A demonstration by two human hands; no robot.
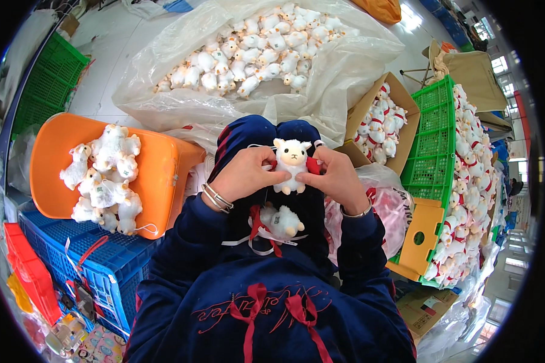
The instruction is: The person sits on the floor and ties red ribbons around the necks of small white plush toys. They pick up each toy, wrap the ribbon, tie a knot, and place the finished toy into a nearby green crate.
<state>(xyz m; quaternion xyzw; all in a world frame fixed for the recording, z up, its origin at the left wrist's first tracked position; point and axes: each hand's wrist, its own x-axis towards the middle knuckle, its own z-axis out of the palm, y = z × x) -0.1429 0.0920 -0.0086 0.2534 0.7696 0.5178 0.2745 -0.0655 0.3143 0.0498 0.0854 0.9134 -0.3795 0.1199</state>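
Above my lap a small white plush sheep [292, 158] faces me, upright, held between both hands. My left hand [246, 173] pinches its left side with thumb and fingers. On the other side my right hand [340, 180] pinches it the same way. Red fabric [313, 166], perhaps a ribbon, shows at both sides of the sheep under my fingers; how it runs behind is hidden. A second plush sheep [284, 222] lies on my lap, beside a red ribbon [257, 222] and white strips.
Ahead, a large clear plastic sheet [163, 57] holds many plush sheep. An orange chair [48, 175] at left carries several more, near a blue crate [118, 272]. At right stand a cardboard box [409, 136] and a green crate [430, 154] with red-ribboned sheep beside it.
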